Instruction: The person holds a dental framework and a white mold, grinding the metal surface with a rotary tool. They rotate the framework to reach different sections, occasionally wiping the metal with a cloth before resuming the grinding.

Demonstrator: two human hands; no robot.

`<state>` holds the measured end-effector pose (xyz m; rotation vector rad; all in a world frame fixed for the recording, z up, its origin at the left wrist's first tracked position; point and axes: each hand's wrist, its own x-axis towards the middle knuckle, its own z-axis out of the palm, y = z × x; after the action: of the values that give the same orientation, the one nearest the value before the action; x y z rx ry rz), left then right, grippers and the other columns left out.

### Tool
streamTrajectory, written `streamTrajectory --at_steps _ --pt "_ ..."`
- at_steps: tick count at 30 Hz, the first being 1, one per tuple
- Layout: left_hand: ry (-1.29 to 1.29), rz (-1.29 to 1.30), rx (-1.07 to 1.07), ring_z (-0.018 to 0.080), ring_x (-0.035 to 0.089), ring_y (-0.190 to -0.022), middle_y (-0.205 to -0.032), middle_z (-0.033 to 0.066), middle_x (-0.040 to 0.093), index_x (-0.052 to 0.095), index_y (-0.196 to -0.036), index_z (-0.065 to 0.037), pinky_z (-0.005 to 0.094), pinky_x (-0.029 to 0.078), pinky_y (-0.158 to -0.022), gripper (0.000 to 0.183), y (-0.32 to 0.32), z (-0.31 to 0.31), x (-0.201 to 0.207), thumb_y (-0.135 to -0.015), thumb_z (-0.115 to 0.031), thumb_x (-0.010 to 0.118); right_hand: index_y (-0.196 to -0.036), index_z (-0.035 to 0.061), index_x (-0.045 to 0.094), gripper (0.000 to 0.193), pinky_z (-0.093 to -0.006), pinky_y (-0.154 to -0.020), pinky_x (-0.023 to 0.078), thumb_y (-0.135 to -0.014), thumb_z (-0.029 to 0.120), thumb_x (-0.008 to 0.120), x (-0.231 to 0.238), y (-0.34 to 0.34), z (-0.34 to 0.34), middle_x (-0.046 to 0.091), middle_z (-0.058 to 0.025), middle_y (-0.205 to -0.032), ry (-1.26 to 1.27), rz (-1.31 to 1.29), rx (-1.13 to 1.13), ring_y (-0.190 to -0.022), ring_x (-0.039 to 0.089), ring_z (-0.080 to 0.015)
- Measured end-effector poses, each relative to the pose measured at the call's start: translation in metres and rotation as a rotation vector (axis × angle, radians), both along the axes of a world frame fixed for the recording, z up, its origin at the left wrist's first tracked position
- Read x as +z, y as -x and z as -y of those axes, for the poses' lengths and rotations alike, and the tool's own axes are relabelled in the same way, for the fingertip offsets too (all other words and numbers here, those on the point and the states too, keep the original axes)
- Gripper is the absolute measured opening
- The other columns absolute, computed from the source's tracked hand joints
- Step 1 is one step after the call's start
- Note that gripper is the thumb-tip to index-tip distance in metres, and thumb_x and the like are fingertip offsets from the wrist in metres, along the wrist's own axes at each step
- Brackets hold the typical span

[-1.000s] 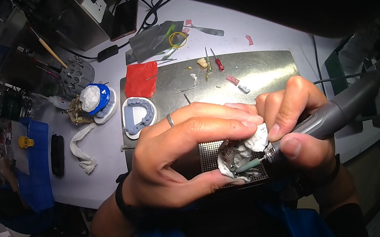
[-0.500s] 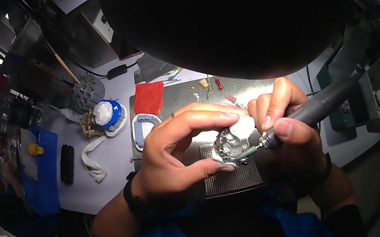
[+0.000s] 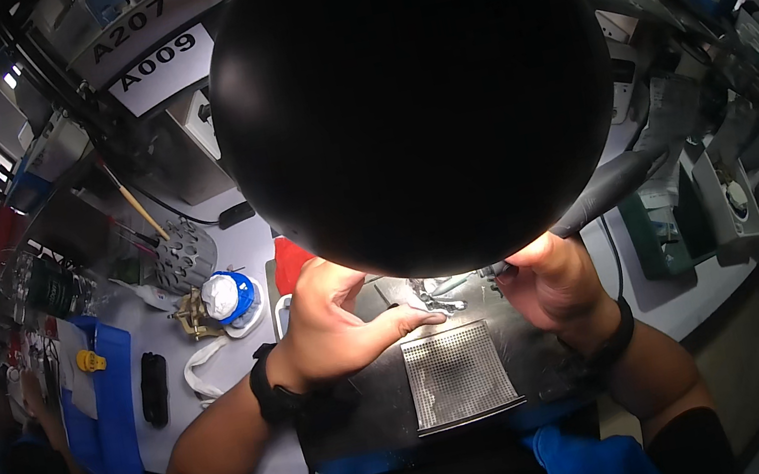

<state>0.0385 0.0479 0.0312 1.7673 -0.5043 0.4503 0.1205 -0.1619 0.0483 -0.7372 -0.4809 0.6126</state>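
At the far left, a co-worker's arm (image 3: 35,404) shows dimly beside a blue tray (image 3: 121,425), on which a yellow piece (image 3: 90,361) sits. Next comes a black elongated object (image 3: 155,390) lying on the pale table, then a grey holder with round holes (image 3: 185,259), a wooden-handled tool (image 3: 138,203) leaning up out of it. In front of the holder stands a brass-coloured frame (image 3: 193,315), just beside a dental model (image 3: 230,296) with a white top and a blue band; a white strip (image 3: 204,371) lies curved below them. A corner of a red sheet (image 3: 289,263) shows behind the left hand.

The left hand (image 3: 333,331) is half curled, its thumb stretched to the right along the near edge of a metal-and-white dental piece (image 3: 445,306). The piece lies at the thumb's tip, on the side facing the right hand, pinched there, though a large black round shape (image 3: 416,98) covers the fingers opposite. Below it, apart from both hands, is a perforated metal plate (image 3: 461,380).

A slim green bit (image 3: 452,283) reaches over the piece from the right; whether it touches cannot be told. The right hand (image 3: 556,287) is closed around the front of a dark grey handpiece (image 3: 613,191), partly hidden by the round shape. Farther right sits a dark green bin (image 3: 661,238).
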Motion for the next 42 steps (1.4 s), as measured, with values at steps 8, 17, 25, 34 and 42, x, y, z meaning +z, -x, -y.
streamTrajectory --at_steps 8,17,25,34,42 --pt "-0.158 0.034 0.066 0.0277 0.072 -0.101 -0.109 0.0140 0.074 0.071 -0.117 -0.001 0.0341 0.054 -0.090 0.050 0.004 -0.004 -0.002 -0.072 -0.008 0.090 -0.099 -0.0002 0.057 0.018 -0.0353 -0.088 0.057 -0.088 0.004 0.070 -0.020 0.004 0.011 0.070 -0.0163 -0.098 0.126 0.037 0.006 -0.093 0.070 -0.0194" --pt "0.014 0.034 -0.087 0.0290 0.068 -0.113 -0.121 0.0167 0.070 0.067 -0.123 0.001 0.0376 0.052 -0.099 0.055 0.007 0.002 -0.003 -0.073 -0.003 0.087 -0.090 -0.0040 0.067 0.016 -0.0346 -0.088 0.051 -0.088 0.012 0.064 -0.032 0.006 0.009 0.069 -0.0125 -0.096 0.062 0.155 -0.022 -0.092 0.064 -0.0184" --pt "0.086 -0.027 -0.109 0.0277 0.067 -0.114 -0.121 0.0168 0.070 0.067 -0.124 0.002 0.0370 0.051 -0.101 0.054 0.010 0.003 -0.009 -0.074 -0.003 0.087 -0.119 -0.0115 0.064 0.042 -0.0377 -0.101 0.048 -0.089 0.019 0.059 -0.044 0.010 0.017 0.070 -0.0189 -0.116 0.144 0.098 0.026 -0.111 0.065 -0.0266" --pt "0.089 -0.062 -0.103 0.0227 0.068 -0.107 -0.116 0.0148 0.071 0.068 -0.123 0.004 0.0330 0.051 -0.096 0.056 0.011 0.002 -0.011 -0.072 -0.004 0.090 -0.097 0.0010 0.055 0.017 -0.0433 -0.094 0.056 -0.092 0.008 0.069 -0.024 0.016 0.012 0.066 -0.0171 -0.103 0.127 -0.044 0.057 -0.100 0.069 -0.0246" --pt "0.118 -0.073 -0.115 0.0210 0.069 -0.105 -0.114 0.0153 0.072 0.068 -0.121 0.006 0.0315 0.052 -0.094 0.054 0.010 0.002 -0.015 -0.072 -0.002 0.090 -0.097 0.0012 0.054 0.016 -0.0471 -0.096 0.055 -0.093 0.006 0.068 -0.019 0.016 0.011 0.067 -0.0183 -0.103 0.131 -0.004 0.059 -0.103 0.069 -0.0274"
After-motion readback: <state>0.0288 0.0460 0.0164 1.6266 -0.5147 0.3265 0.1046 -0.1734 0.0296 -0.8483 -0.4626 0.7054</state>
